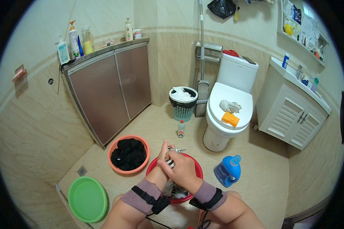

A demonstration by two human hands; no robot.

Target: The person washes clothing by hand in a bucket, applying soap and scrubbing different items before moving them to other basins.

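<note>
Above the red basin (199,170) my two hands are pressed together around a black-and-white striped cloth (169,163). My left hand (162,153) lies along its far left side, partly covered by the other hand. Wrapped over the cloth from the right is my right hand (181,166), fingers closed. A pale end of the cloth pokes out beyond the fingers. Inside the basin, below my wrists, more wet grey and striped fabric (176,191) shows, partly hidden by my arms.
An orange basin (147,147) of black clothes and a green basin (88,199) stand at left. A blue detergent jug (228,171) is at right. Ahead are a small bottle (181,129), a waste bin (182,110) and the toilet (233,97), with an orange packet (230,119) on its lid.
</note>
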